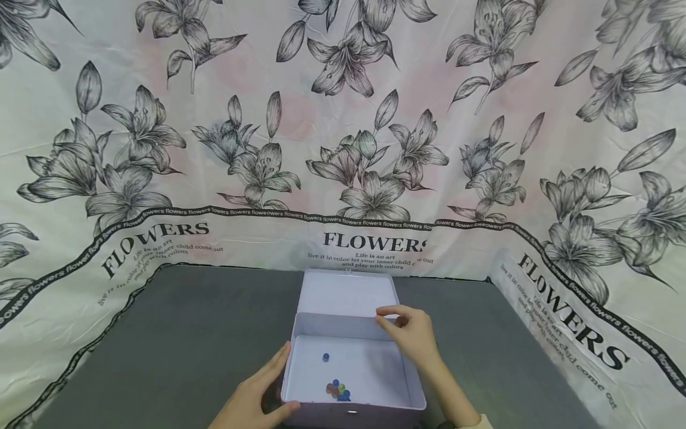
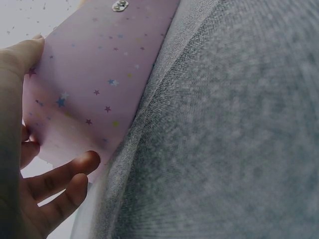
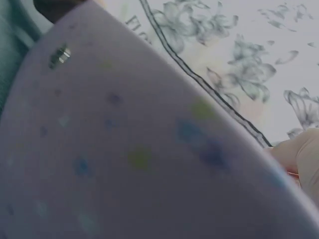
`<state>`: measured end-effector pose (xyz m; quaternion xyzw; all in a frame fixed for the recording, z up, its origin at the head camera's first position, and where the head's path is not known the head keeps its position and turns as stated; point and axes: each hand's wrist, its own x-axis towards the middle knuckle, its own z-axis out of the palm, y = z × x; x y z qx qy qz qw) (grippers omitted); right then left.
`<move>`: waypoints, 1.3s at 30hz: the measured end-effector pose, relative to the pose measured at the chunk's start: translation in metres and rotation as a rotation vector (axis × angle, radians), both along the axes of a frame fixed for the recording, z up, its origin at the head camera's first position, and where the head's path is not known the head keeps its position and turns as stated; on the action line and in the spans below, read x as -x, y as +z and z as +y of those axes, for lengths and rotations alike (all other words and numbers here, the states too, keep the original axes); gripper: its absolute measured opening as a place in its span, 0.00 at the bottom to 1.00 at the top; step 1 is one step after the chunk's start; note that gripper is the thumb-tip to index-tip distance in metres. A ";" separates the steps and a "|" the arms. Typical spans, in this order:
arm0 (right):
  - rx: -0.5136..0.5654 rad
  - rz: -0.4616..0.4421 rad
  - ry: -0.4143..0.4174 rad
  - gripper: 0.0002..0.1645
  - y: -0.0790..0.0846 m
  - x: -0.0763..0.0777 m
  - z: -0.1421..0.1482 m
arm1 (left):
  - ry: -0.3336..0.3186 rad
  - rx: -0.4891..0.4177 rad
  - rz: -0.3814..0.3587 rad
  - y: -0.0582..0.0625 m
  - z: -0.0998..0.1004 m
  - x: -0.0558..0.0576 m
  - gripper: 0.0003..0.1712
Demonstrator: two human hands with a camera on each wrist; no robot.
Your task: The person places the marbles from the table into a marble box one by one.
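A pale lilac box [image 1: 356, 360] stands with its lid [image 1: 347, 293] tipped back. Inside, several coloured marbles [image 1: 338, 390] cluster near the front, and a lone blue marble [image 1: 326, 357] lies farther back. My left hand [image 1: 262, 387] grips the front left corner, thumb at the front rim and fingers along the left wall. Printed stars cover the outer wall [image 2: 94, 84] in the left wrist view. My right hand [image 1: 412, 333] is over the box's right back part, thumb and forefinger tips close together; I cannot tell whether something is between them.
A dark grey cloth [image 1: 214, 333] covers the table around the box. Behind and at both sides hangs a white curtain [image 1: 300, 179] printed with lilies and lettering. A small metal clasp [image 1: 351, 412] sits on the box's front.
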<state>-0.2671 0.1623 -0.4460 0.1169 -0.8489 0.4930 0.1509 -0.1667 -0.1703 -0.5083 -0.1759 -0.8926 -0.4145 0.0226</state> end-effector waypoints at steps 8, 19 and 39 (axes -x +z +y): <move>-0.026 0.013 -0.130 0.09 0.001 -0.001 0.043 | -0.005 0.000 0.012 0.000 0.000 0.001 0.60; -0.120 -0.016 -0.234 0.11 -0.022 -0.001 0.098 | 0.007 0.001 0.045 0.002 -0.002 0.000 0.58; -0.212 -0.020 -0.282 0.09 -0.069 0.000 0.123 | -0.028 -0.033 -0.039 0.005 -0.001 -0.001 0.60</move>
